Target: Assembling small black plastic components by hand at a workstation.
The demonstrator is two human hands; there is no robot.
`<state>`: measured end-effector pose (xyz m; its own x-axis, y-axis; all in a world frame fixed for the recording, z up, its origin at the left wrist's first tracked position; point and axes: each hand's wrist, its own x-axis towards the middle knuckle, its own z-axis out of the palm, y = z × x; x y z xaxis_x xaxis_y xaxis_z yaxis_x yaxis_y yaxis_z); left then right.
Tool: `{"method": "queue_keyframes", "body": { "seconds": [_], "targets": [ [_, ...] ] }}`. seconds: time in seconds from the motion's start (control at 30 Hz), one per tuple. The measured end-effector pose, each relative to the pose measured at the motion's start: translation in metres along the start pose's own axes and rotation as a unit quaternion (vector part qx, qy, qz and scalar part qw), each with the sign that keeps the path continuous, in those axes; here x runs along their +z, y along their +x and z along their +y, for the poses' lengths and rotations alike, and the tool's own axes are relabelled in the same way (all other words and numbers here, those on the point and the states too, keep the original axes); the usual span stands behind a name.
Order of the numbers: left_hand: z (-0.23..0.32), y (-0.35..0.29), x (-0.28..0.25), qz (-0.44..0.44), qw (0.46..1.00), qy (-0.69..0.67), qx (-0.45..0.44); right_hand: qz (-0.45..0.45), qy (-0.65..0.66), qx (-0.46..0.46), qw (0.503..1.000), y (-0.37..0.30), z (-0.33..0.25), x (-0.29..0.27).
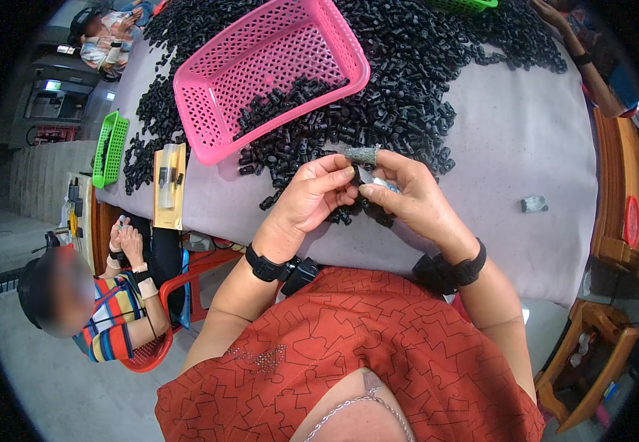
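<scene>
Left hand (312, 195) and right hand (408, 195) together, fingertips pinched on small black plastic part (357, 179), held just above grey-covered bench (525, 140). Heap of black plastic parts (400, 81) directly ahead, pink plastic basket (268, 70) ahead-left. Part's axis unclear.

Both hands meet over the near edge of the counter (525, 140), which is covered in grey cloth. The left hand (312, 195) and the right hand (408, 195) pinch a small black plastic part (358, 179) between their fingertips; the right forefinger wears a grey finger cot (363, 155). Just beyond the hands lies a heap of black plastic parts (400, 81), with a tilted pink basket (268, 70) resting on it. A green basket (109, 147) stands well to the left, and a small grey scrap (534, 203) lies to the right.
</scene>
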<state>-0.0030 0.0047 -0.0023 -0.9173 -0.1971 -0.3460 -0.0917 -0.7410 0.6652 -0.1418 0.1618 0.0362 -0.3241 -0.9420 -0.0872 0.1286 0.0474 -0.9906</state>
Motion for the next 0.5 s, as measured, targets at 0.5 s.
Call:
{"method": "queue_keyframes", "body": {
  "seconds": [0.5],
  "targets": [
    [-0.0012, -0.0005, 0.0004, -0.007, 1.000, 0.010, 0.005, -0.007, 0.012, 0.008, 1.000, -0.0012, -0.0032, 0.0004]
  ]
}}
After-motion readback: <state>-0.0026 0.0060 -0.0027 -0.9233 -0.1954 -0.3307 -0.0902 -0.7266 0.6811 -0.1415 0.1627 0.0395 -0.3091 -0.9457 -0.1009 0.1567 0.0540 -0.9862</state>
